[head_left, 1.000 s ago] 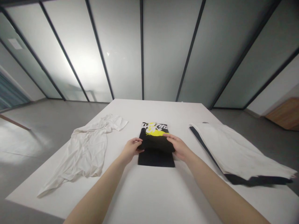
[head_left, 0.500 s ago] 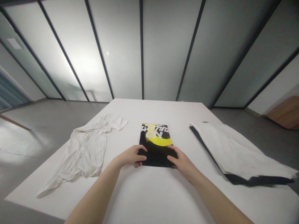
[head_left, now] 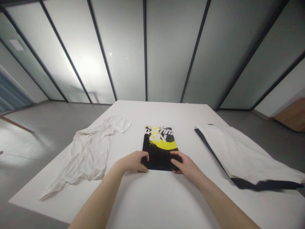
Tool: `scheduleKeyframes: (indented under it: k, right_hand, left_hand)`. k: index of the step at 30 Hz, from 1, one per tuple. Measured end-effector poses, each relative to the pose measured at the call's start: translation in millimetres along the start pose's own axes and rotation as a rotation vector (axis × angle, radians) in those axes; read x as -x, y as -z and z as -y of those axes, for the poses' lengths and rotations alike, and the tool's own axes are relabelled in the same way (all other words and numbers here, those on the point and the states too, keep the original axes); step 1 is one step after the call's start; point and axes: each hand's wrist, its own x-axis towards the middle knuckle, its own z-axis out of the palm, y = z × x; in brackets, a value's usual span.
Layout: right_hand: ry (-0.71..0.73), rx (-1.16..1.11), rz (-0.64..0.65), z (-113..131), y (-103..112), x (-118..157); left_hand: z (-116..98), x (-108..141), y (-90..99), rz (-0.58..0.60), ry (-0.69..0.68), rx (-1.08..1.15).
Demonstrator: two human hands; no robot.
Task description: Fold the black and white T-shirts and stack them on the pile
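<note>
A folded black T-shirt (head_left: 160, 149) with yellow and white print lies flat at the middle of the white table (head_left: 152, 197). At its near left corner is my left hand (head_left: 137, 161), fingers curled over the side and thumb by the near edge. My right hand (head_left: 182, 163) grips the near right corner, with fingers on top of the cloth and others at its edge. The undersides of both hands' grips are hidden.
A crumpled white garment (head_left: 91, 156) spreads over the table's left side. On the right, white cloth (head_left: 243, 152) lies on top of dark cloth (head_left: 264, 185), reaching the table's right edge. Frosted glass panels (head_left: 171, 51) stand behind the table.
My left hand's fingers have curled in more at the shirt's near left corner, and its thumb has come down to the near edge. The right hand has barely moved.
</note>
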Motion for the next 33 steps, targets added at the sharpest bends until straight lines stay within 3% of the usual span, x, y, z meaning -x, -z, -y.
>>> scheduleKeyframes:
  k: [7, 15, 19, 29, 33]
  right_hand:
    - [0.095, 0.353, -0.018, 13, -4, 12]
    - [0.049, 0.489, -0.035, 18, -13, 20]
    - [0.020, 0.506, -0.062, 21, -10, 21]
    - [0.096, 0.513, -0.115, 10, -4, 12]
    - [0.257, 0.553, -0.124, 3, 2, 4]
  left_hand:
    - [-8, 4, 1.9, -0.060, -0.064, -0.271]
    - [-22, 4, -3.5, -0.158, -0.038, -0.513]
    - [-24, 0, -10.8, -0.172, -0.090, -0.606]
    - [-17, -1, -5.5, -0.047, -0.086, -0.564]
    - [-18, 4, 0.5, -0.029, -0.068, -0.524]
